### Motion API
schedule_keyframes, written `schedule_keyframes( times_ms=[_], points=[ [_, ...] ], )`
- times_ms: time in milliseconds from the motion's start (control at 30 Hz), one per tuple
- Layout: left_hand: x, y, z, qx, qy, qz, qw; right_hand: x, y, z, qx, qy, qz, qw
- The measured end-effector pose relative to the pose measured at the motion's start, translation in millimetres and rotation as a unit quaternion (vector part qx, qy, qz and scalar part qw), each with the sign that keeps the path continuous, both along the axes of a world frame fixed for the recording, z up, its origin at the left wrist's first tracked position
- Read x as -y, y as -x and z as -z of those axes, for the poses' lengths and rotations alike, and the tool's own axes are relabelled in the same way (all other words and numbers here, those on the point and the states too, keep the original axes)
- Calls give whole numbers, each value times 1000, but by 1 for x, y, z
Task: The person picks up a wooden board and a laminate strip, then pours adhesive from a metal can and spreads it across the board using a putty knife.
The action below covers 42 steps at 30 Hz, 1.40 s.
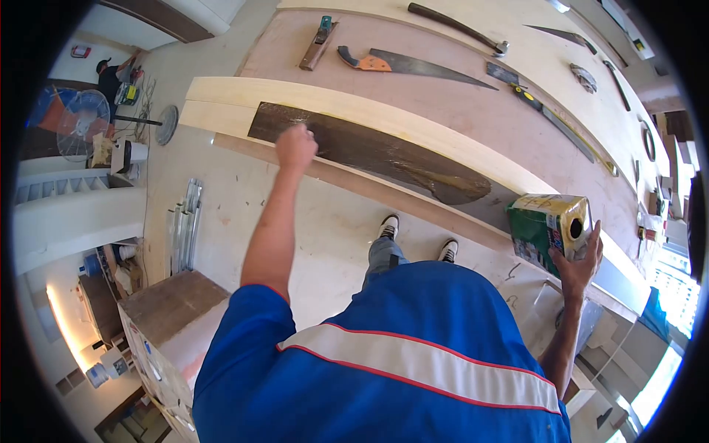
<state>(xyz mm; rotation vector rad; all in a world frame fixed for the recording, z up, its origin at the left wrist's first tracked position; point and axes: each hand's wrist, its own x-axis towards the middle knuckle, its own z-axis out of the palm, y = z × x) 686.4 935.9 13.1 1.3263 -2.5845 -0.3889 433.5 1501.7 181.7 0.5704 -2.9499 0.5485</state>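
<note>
My left hand [295,146] is closed in a fist and pressed on the near end of a long pale board [384,122], on a dark wet coating [369,151] that covers part of it. What the fist holds is hidden. My right hand [577,266] grips a green and yellow tin can [550,225] that rests on the workbench's right end, its round opening facing right.
On the workbench [458,103] lie a handsaw [413,65], a hammer [458,28], a wood plane [317,44] and several other hand tools. A wooden cabinet [166,317] stands at lower left. Another person [114,74] crouches by a fan [81,122] at far left.
</note>
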Motion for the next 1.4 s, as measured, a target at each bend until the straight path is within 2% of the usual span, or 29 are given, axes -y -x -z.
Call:
schedule_keyframes(
  times_ms=[200, 300, 400, 500, 600, 667, 700, 767, 833, 933, 1033, 1133, 1267, 1333, 1400],
  points=[
    [-145, 64, 15, -72, 20, 64, 995, -59, 36, -12, 61, 88, 32, 994],
    [-215, 90, 7, -85, 21, 70, 994, -115, 60, -17, 31, 116, 17, 993],
    [-276, 113, 8, -118, 25, 86, 989, -159, 78, -23, 9, 77, 51, 996],
    [-329, 139, 1, -107, -2, 88, 990, -186, 91, -20, -46, -90, 92, 991],
    [-341, 162, -12, -85, -84, 69, 990, -239, 112, 3, -25, -4, 96, 995],
    [-330, 169, -35, -60, -147, 60, 985, -266, 119, 22, -42, -5, 97, 994],
    [-317, 169, -28, -65, -114, 69, 989, -261, 115, 20, -47, -12, 102, 994],
    [-295, 162, -40, -104, -133, 35, 985, -253, 110, 12, -46, -11, 109, 993],
    [-269, 153, -42, -67, -51, 30, 996, -251, 110, 8, -44, -25, 118, 992],
    [-244, 135, -16, -14, 44, 34, 998, -247, 107, 9, -35, -34, 128, 991],
    [-267, 135, -21, 40, -11, 25, 999, -244, 106, 5, -33, -36, 135, 990],
    [-310, 135, -7, 13, -30, 15, 999, -249, 109, 11, -51, -43, 130, 989],
    [-371, 148, -7, -60, -54, 63, 995, -252, 113, 16, -32, -44, 134, 990],
    [-369, 150, -15, -86, -77, 70, 991, -253, 113, 16, -36, -36, 120, 991],
    [-336, 145, -20, -95, -85, 61, 990, -251, 112, 14, -34, -32, 111, 993]
  ],
)
